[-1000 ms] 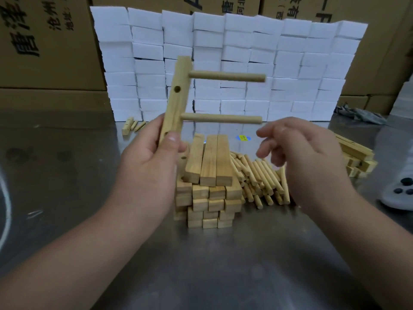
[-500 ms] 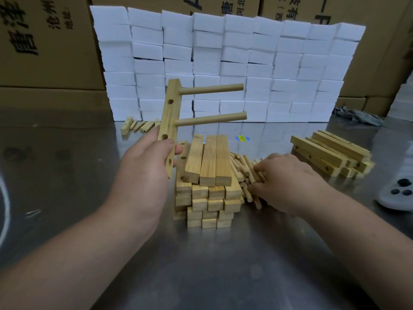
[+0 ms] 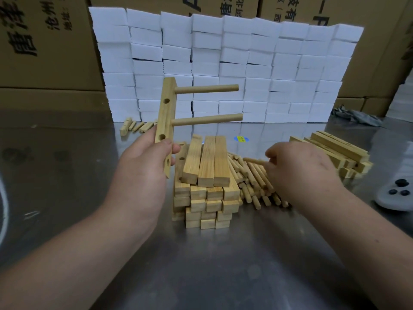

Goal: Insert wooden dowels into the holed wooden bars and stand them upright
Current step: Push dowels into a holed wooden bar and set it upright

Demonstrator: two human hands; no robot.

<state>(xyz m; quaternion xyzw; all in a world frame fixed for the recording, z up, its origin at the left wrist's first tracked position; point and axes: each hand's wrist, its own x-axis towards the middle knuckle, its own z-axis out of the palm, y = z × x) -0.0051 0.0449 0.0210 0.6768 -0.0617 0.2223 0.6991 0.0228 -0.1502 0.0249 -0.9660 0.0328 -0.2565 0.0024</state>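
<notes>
Our left hand (image 3: 143, 173) clamps the pale holed wooden bar (image 3: 165, 113) upright, mid-air; our right hand (image 3: 299, 173) pinches a round wooden dowel (image 3: 254, 161). We align it squarely with an empty hole, then press.

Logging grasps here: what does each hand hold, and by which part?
Left hand grips the holed wooden bar near its lower end; right hand pinches a loose dowel at one end.
</notes>
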